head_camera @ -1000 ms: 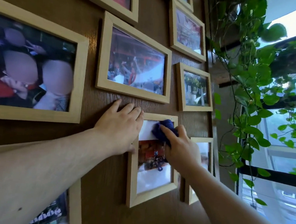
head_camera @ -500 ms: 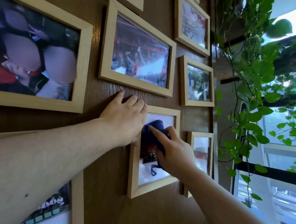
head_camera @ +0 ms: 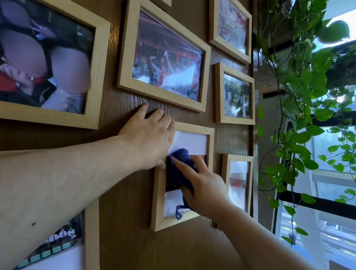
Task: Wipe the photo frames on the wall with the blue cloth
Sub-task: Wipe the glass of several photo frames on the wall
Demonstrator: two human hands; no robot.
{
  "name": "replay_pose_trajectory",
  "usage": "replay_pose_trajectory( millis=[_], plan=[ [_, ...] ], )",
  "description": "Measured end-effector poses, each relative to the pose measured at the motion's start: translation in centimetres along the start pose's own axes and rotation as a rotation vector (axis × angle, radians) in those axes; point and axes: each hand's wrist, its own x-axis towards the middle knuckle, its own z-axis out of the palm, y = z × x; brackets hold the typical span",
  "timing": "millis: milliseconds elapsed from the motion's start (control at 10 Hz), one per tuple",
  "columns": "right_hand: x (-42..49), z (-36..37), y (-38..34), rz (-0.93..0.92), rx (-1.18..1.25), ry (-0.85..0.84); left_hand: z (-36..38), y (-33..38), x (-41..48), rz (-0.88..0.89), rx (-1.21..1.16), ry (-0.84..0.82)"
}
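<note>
Several light wooden photo frames hang on a dark wood wall. A small upright frame (head_camera: 158,198) sits low in the middle. My right hand (head_camera: 203,186) presses the blue cloth (head_camera: 178,168) flat against its glass, fingers spread over the cloth, and a cloth loop dangles near the frame's bottom edge. My left hand (head_camera: 150,137) lies flat on the wall, its palm over the frame's top-left corner, holding nothing. The cloth and my hands cover the middle of the picture.
Around it hang a large frame (head_camera: 97,71) at left, a wide frame (head_camera: 161,96) above, small frames (head_camera: 217,95) (head_camera: 224,175) at right, and another frame (head_camera: 91,238) at lower left. A trailing green plant (head_camera: 300,96) hangs beside a window (head_camera: 336,186) on the right.
My right hand has slid the blue cloth from the frame's upper right down and left across the glass. My left hand stays on the frame's corner. The view has moved closer.
</note>
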Motion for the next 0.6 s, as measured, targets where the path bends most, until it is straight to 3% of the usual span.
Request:
replay_pose_trajectory(
  millis=[100, 200, 300, 500, 600],
  plan=[
    [-1.1, 0.3, 2.4, 0.079, -0.065, -0.004, 0.1, 0.0, 0.0, -0.001, -0.001, -0.009],
    [-2.2, 0.8, 4.3, 0.309, -0.116, -0.022, 0.3, -0.2, 0.0, 0.003, -0.002, -0.012],
    [-2.6, 1.2, 3.6, 0.310, -0.057, -0.032, 0.2, -0.2, 0.1, 0.000, -0.002, -0.015],
    [-2.7, 0.8, -0.3, 0.054, 0.140, -0.104, 0.1, 0.1, 0.0, -0.008, 0.007, -0.015],
    [-3.5, 1.3, 1.7, 0.113, 0.091, -0.092, 0.2, 0.0, 0.0, -0.003, 0.005, -0.014]
  ],
)
